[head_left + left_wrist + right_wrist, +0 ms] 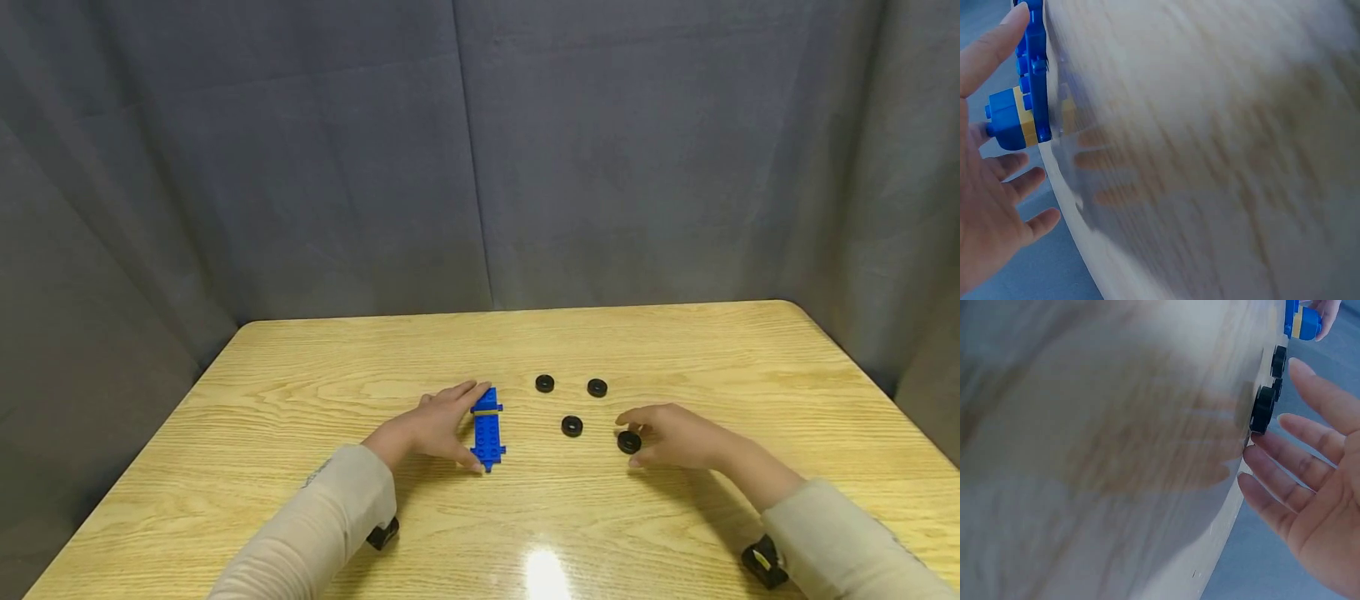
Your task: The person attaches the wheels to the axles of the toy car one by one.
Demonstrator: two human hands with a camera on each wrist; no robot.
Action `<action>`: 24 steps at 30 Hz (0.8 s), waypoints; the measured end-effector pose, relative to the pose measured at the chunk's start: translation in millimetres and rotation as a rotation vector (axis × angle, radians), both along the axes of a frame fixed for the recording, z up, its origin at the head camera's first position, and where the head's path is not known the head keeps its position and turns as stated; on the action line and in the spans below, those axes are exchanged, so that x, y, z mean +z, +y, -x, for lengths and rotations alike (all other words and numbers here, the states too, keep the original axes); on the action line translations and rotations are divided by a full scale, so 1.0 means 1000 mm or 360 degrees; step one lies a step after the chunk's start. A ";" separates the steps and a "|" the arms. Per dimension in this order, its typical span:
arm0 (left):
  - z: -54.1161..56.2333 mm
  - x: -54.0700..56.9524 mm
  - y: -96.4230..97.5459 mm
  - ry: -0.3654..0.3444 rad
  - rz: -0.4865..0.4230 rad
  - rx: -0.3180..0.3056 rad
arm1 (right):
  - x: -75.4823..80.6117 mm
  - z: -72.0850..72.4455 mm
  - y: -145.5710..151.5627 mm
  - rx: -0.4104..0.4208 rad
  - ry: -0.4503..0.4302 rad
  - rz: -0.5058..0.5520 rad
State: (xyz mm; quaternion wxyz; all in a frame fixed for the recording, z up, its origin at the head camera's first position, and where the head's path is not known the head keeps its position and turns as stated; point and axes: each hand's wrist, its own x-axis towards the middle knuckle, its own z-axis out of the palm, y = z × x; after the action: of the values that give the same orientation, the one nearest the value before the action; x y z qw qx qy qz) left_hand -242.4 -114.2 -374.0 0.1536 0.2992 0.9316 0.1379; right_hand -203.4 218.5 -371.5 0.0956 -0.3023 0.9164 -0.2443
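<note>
A long blue toy-brick vehicle base (487,437) lies on the table, with a yellow strip across it and small pegs at its sides. My left hand (442,425) holds it lengthwise, thumb at the near end and index finger at the far end. In the left wrist view, a raised blue brick (1007,119) sits on the yellow piece, and the other fingers are spread apart. My right hand (675,437) reaches around a black toy wheel (629,442). Its fingers (1297,462) are loosely extended close beside the wheel (1262,410), with a gap at the thumb.
Three more black wheels lie between the hands: one at the back left (544,383), one at the back right (597,387) and a nearer wheel (572,426). The wooden table (337,358) ends at a grey curtain (337,192) behind.
</note>
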 end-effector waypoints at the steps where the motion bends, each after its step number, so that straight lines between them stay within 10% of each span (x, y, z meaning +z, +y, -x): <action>1: 0.000 0.000 0.000 0.0002 0.0004 -0.0001 | 0.000 0.000 0.000 -0.0001 0.0001 -0.0004; 24: 0.004 -0.005 0.005 -0.0008 -0.0087 -0.0016 | -0.004 0.005 -0.005 0.0084 0.0170 -0.0081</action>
State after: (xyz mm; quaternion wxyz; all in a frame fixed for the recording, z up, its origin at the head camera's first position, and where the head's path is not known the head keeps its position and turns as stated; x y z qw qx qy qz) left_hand -246.5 -108.7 -379.5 0.1485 0.3075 0.9256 0.1633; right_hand -208.8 213.3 -375.5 0.0606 -0.3365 0.9178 -0.2017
